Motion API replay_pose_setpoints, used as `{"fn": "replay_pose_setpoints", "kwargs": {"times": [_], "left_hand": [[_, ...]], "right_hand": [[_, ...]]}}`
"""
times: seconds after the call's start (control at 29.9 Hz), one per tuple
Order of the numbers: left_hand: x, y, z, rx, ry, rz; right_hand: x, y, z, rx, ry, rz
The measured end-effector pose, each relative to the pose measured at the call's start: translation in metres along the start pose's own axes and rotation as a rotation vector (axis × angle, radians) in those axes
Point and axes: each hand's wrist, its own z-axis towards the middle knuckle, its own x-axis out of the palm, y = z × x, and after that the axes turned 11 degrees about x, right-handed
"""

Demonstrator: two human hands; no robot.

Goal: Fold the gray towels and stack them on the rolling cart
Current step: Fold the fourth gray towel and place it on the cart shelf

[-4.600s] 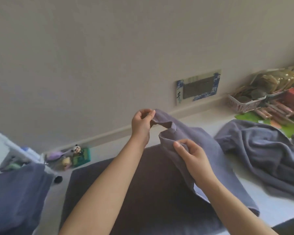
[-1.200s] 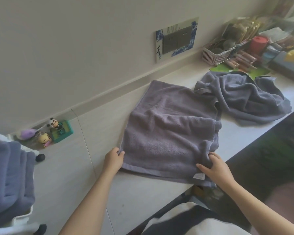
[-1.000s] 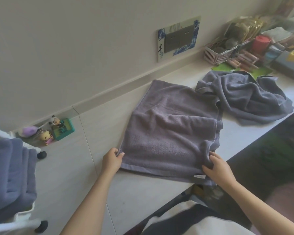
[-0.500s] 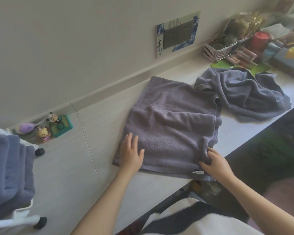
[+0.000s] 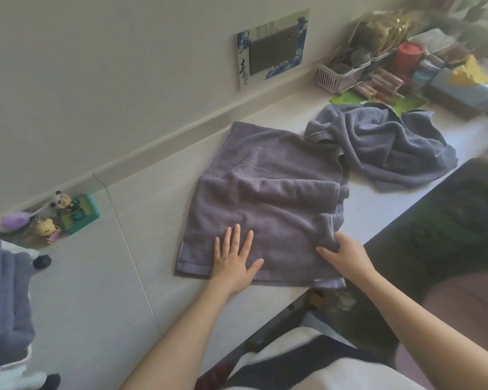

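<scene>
**On the counter: half-folded towel pinned flat, right side gathered for the next fold**

Nearest, left hand (image 5: 233, 261) lies palm-down, fingers spread, on the near edge of the folded gray towel (image 5: 265, 198). My read: it's an anchor so the layers don't slide. Right hand (image 5: 343, 253) is closed on a bunched bit of the towel's near-right corner, likely to bring that side over. Towel sits on the white countertop (image 5: 124, 263), near edge close to the counter lip. Beyond it to the right, a crumpled gray towel (image 5: 389, 147) waits unfolded, edges touching the first. Far left, stacked folded towels (image 5: 0, 291) on the rolling cart (image 5: 14, 375), only partly in view.
</scene>
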Motion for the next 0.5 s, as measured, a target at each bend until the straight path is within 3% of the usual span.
{"fn": "replay_pose_setpoints", "kwargs": {"times": [0.27,0.5], "left_hand": [[-0.002,0.012,0.000,0.072,0.017,0.033],[-0.001,0.017,-0.004,0.079,-0.011,0.000]], "right_hand": [[0.001,-0.013,-0.007,-0.088,0.082,-0.240],[0.009,-0.025,-0.003,-0.079,0.003,-0.221]]}}
